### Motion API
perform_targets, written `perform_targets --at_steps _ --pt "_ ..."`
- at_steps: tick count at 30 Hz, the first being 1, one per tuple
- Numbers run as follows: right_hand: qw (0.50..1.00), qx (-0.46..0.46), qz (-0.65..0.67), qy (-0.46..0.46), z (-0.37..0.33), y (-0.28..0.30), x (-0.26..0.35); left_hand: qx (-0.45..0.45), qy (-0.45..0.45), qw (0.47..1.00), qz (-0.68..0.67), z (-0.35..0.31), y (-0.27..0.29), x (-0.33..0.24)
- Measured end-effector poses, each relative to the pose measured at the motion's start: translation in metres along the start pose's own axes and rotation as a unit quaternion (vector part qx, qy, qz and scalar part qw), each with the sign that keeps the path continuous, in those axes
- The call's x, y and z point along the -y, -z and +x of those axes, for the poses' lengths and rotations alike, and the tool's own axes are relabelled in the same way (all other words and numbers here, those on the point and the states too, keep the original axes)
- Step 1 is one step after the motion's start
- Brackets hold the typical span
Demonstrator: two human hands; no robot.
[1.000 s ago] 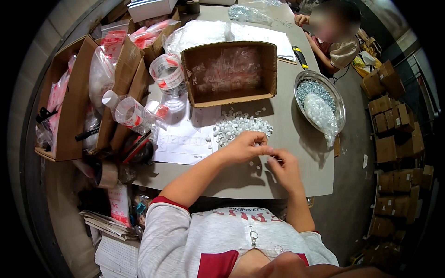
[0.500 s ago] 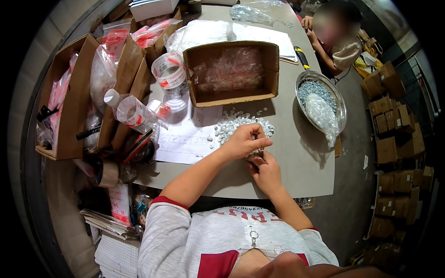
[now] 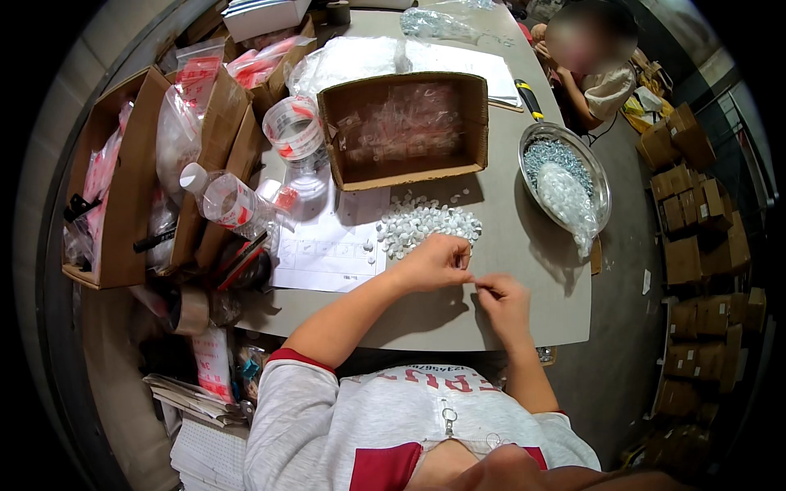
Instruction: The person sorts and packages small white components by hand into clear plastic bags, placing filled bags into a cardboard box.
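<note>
Two bare hands at work over small white pieces, as seen from where I stand. The left hand (image 3: 438, 263) and right hand (image 3: 506, 304) meet nearly fingertip to fingertip above the counter (image 3: 548, 321), fingers narrowed to a pinch; whether anything small sits between them cannot be told. The white pieces (image 3: 419, 225) lie in a loose heap just beyond the left hand, before a tilted open carton (image 3: 409, 175) containing clear bags (image 3: 399, 123). A few strays rest at the edge of a printed sheet (image 3: 323, 260). To the right stands a steel bowl (image 3: 600, 184) of metal parts (image 3: 555, 155), with a clear bag of white pieces (image 3: 563, 195) lying on them.

Likely faults: anything held in so fine a pinch could slip if the fingertips part unevenly, and, being small, would be easily lost among the heap. The left hand is close enough to the heap that a careless sweep of its knuckles could scatter pieces over the sheet. The bag overhangs the bowl's near rim; a knock from the right forearm might drag it off.

Compared with half a second earlier, the right hand, then tucked low beneath the left, has moved outward to the right, and the left hand sits slightly nearer the body. Heap, carton and bowl keep their arrangement.
</note>
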State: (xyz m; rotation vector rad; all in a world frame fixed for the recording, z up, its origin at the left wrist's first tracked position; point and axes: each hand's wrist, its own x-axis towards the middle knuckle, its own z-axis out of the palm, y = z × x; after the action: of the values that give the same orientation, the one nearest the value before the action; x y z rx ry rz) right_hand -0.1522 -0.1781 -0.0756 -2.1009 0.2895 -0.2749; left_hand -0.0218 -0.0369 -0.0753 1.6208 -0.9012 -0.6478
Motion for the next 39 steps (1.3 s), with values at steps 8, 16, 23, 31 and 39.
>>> perform_targets --at_steps 8,16,23,31,39 --pt "0.980 0.046 0.185 0.060 0.011 0.005 0.025 0.072 0.019 0.997 0.009 -0.003 -0.014 -0.007" --pt "0.955 0.045 0.289 0.042 0.007 0.006 0.027 0.104 -0.004 0.989 -0.106 0.000 -0.020 0.007" --pt "0.984 0.078 0.057 0.148 0.007 0.022 0.040 0.140 0.001 0.973 -0.181 -0.003 -0.018 0.008" --pt "0.958 0.030 -0.102 0.265 0.007 0.017 0.033 0.156 -0.025 0.977 -0.141 -0.004 -0.020 -0.003" --pt "0.992 -0.015 0.013 0.125 0.004 0.028 0.026 -0.004 -0.207 0.978 0.019 -0.001 -0.013 -0.010"
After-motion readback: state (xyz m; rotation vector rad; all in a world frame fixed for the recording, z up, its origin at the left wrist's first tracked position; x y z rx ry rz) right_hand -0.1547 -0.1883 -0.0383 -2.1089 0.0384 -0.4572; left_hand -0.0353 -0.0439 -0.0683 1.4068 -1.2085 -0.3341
